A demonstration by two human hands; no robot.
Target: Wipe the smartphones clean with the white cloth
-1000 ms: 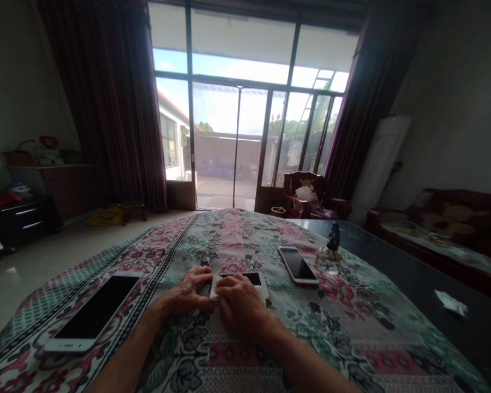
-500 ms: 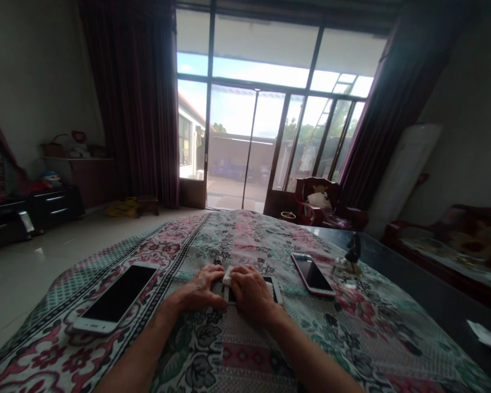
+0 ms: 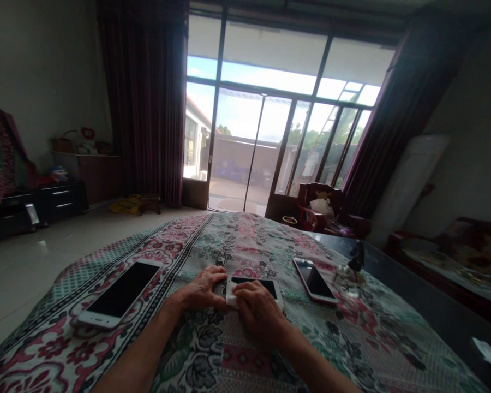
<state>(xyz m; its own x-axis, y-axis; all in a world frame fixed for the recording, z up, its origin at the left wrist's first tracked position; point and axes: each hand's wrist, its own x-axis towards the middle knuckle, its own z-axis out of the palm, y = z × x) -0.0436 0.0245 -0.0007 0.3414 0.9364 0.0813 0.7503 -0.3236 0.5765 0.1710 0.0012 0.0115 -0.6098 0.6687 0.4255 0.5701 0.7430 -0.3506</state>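
White-framed rectangular phone (image 3: pixel 259 285) lies by the near edge of the floral-clothed table (image 3: pixel 237 240); open left hand (image 3: pixel 202 289) touches its end, half-curled right hand (image 3: pixel 258 310) presses on top, grasp unclear.

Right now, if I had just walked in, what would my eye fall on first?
Probably the bright glass doors at the back, glaring against the dark room. Next, in the middle of the flowered cloth, the left hand and right hand meet on a white phone. A bigger white phone lies to the left, a pink-edged phone and a small glass bottle to the right.
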